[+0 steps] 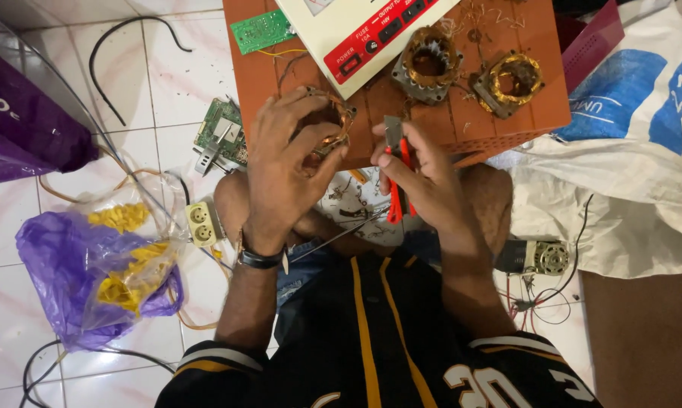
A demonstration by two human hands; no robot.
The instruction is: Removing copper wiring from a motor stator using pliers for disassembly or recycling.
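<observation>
My left hand [284, 162] is closed around a round motor stator with copper windings [335, 125], pressing it against the edge of an orange-brown low table [462, 125]. My right hand [420, 174] grips pliers with red handles [396, 170], their metal jaws pointing up beside the stator. Two more stators with copper coils [430, 64] [513, 79] lie on the table farther back.
A cream and red electrical box [363, 30] and a green circuit board [261, 30] rest on the table. On the tiled floor lie another circuit board [221, 134], a white socket strip [201, 224], purple plastic bags [91, 264], black cables, a small motor [537, 257] and a white sack [628, 151].
</observation>
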